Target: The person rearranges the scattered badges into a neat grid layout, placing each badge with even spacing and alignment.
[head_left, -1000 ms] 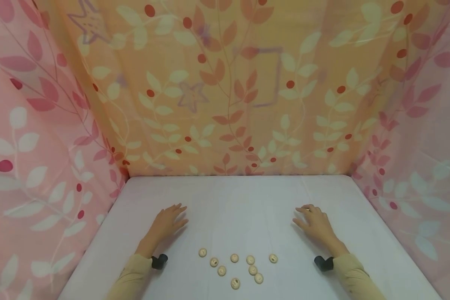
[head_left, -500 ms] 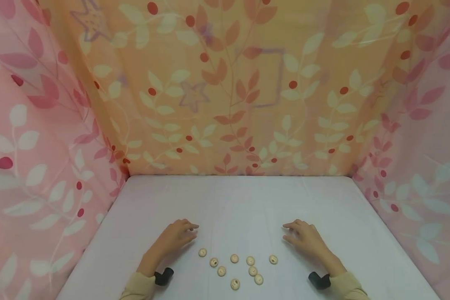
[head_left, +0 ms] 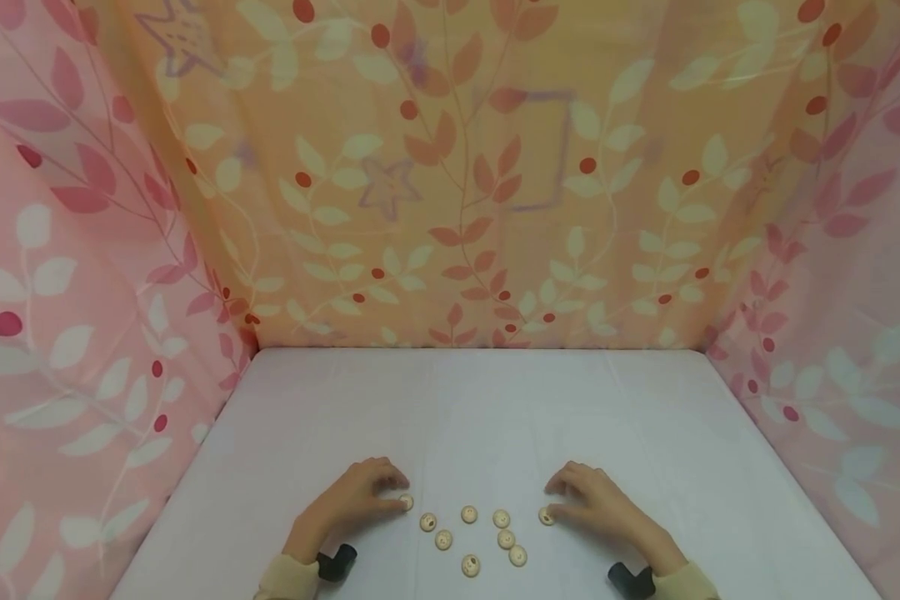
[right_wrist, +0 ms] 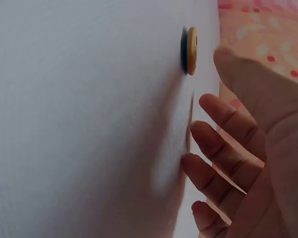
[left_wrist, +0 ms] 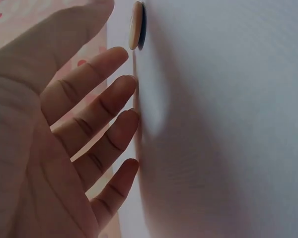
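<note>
Both sets loosely spread, empty — left fingers (left_wrist: 106, 106) near one round disc (left_wrist: 135, 26), right fingers (right_wrist: 223, 149) near another disc (right_wrist: 192, 51).

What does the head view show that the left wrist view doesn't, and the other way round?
Only the head view: the right hand, two beige sleeves and all nine round discs, faces up.

Only the left wrist view: the palm side of the left hand, and a gap between its thumb and a disc seen edge-on.

Both: the left hand, a disc near its thumb, the white table and patterned cloth.
</note>
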Tool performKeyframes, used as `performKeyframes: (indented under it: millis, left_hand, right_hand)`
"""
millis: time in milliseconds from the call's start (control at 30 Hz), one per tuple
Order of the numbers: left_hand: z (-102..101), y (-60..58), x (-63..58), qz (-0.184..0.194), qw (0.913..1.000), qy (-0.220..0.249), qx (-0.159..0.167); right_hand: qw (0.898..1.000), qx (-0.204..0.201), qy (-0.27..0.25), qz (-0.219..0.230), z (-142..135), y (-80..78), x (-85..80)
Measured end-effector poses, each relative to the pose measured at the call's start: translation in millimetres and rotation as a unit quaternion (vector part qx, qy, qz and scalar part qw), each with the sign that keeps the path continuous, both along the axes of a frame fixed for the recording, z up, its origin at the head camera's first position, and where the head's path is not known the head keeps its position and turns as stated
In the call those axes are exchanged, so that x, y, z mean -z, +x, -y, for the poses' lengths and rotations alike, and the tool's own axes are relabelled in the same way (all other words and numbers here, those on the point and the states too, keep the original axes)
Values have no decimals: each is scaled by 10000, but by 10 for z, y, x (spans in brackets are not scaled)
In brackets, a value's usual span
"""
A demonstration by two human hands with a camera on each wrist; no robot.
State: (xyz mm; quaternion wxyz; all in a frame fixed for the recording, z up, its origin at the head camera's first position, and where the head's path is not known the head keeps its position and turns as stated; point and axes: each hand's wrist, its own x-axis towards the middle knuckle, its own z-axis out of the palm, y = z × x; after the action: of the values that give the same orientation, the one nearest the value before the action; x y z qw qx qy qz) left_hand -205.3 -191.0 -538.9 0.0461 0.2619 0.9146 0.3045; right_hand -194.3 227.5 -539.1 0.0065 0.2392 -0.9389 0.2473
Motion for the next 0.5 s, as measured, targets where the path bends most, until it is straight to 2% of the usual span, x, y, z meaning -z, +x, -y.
performKeyframes:
  millis: [233, 500]
  left_hand:
    - [-14, 1, 64, 139, 9998, -28, -146]
    - [-3, -23, 155, -10, 9999, 53, -117]
  right_hand:
    - [9991, -303, -112, 292, 35, 56, 19]
    - [9982, -286, -27, 522, 61, 54, 35]
